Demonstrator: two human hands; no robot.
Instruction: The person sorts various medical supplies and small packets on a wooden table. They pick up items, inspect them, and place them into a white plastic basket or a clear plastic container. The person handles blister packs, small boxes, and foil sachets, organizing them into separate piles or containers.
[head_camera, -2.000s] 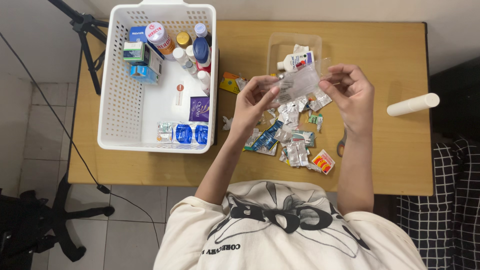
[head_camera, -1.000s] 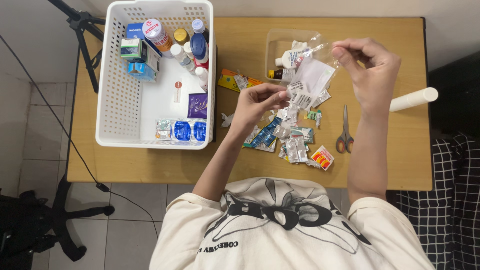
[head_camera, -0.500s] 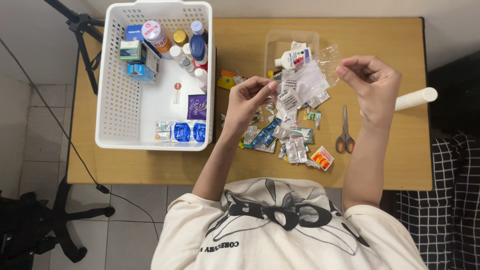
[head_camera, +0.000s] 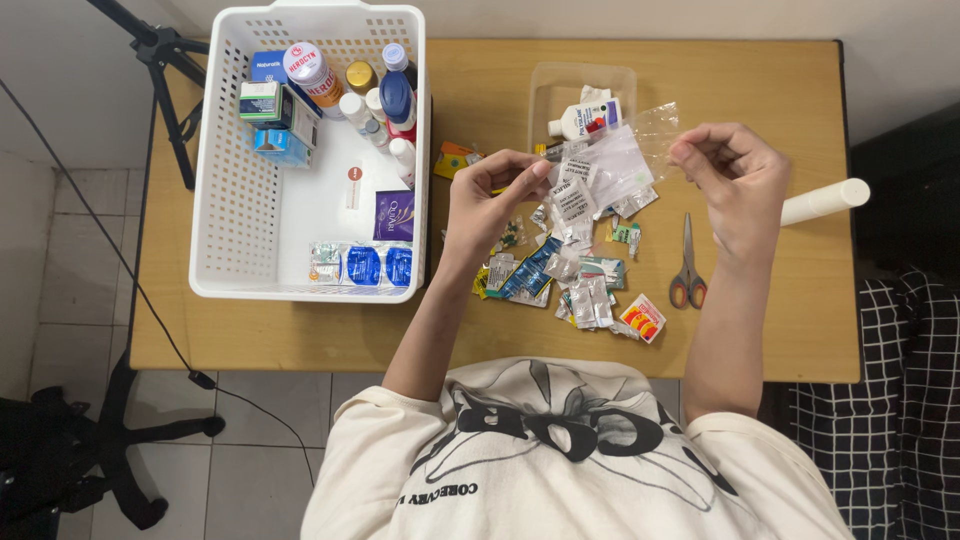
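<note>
- Hands raised above the wooden table (head_camera: 780, 300), a clear plastic bag (head_camera: 620, 160) stretched between them.
- The left hand (head_camera: 490, 205) has thumb and fingers pinched shut on the bag's left edge, just beside a small white labelled sachet (head_camera: 572, 200) that hangs there.
- The right hand (head_camera: 730, 180) has its fingertips pressed together on the bag's right corner; the other fingers are curled in.
- The bag hangs over a clear tray (head_camera: 560, 85) that holds a small white bottle (head_camera: 585, 118).
- Below the bag, a heap of pill strips and sachets (head_camera: 570, 275) lies on the table.
- Scissors (head_camera: 687, 265) lie right of the heap, under the right wrist.
- A white basket (head_camera: 240, 200) with bottles and boxes stands at the left.
- A white tube (head_camera: 825, 202) lies near the right edge.
</note>
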